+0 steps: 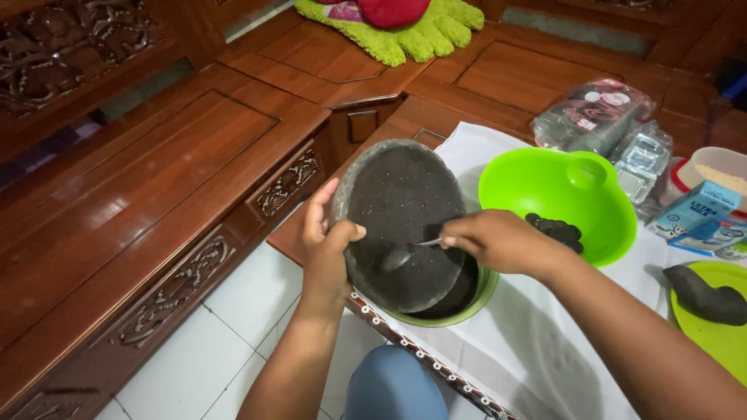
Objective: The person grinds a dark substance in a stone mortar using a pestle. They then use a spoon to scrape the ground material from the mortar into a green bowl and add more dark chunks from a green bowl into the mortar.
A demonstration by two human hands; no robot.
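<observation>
Knee lowest; left hand grips tilted mortar, right hand pinches spoon; bowl, perhaps pestle beside.

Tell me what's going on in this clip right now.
A person tilts a round stone mortar on its edge with the left hand, over a small green bowl beneath it. The right hand holds a spoon against the mortar's dark inner face, where dark crumbs cling. A larger green bowl with dark cookies sits behind on a white cloth; a stone pestle lies on a green plate at right.
</observation>
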